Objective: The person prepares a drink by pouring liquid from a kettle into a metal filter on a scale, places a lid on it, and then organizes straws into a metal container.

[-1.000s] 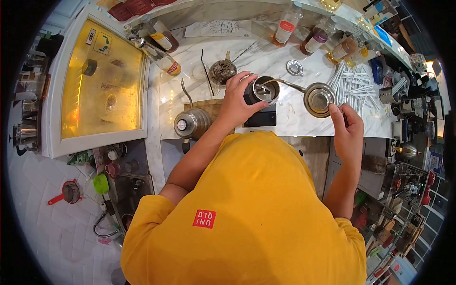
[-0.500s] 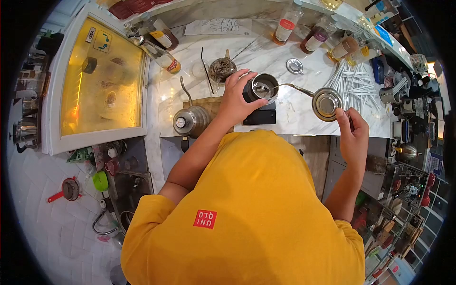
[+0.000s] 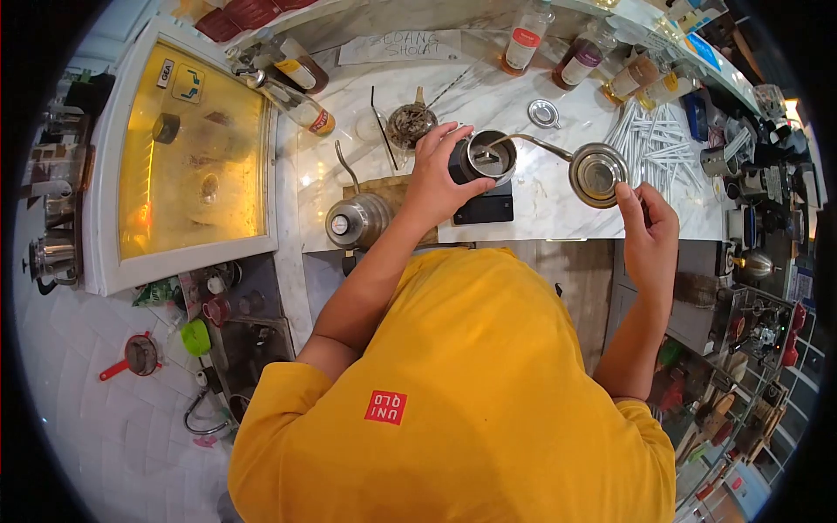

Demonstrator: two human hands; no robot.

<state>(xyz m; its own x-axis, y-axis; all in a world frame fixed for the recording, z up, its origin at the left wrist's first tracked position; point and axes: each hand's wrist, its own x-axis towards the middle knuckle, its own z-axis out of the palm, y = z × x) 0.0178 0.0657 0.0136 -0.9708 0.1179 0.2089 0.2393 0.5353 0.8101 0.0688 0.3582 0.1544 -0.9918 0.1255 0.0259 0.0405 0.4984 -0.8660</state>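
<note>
My left hand (image 3: pixel 442 170) is wrapped round a dark cup with a metal rim (image 3: pixel 491 157), tilted so its open mouth shows. My right hand (image 3: pixel 649 225) grips the handle of a small lidless metal gooseneck kettle (image 3: pixel 599 174). The kettle is tipped, its thin spout reaching over the cup's mouth. Just below the cup, a black scale (image 3: pixel 484 207) lies on the counter. A round metal lid (image 3: pixel 542 113) rests beyond the kettle's spout. Behind my left hand is a round glass pot with dark leaf-like pieces (image 3: pixel 410 126).
A second gooseneck kettle (image 3: pixel 359 220) stands on a brown cloth at the left. White straws (image 3: pixel 658 148) lie heaped at the right. Syrup bottles (image 3: pixel 526 44) line the back, near a handwritten paper sign (image 3: pixel 399 48). A yellow-lit cabinet (image 3: pixel 187 157) borders the counter's left side.
The cup is turned so more of its inside shows, and the kettle's spout sits slightly higher against it. The whole view has shifted a little. Both hands keep their holds.
</note>
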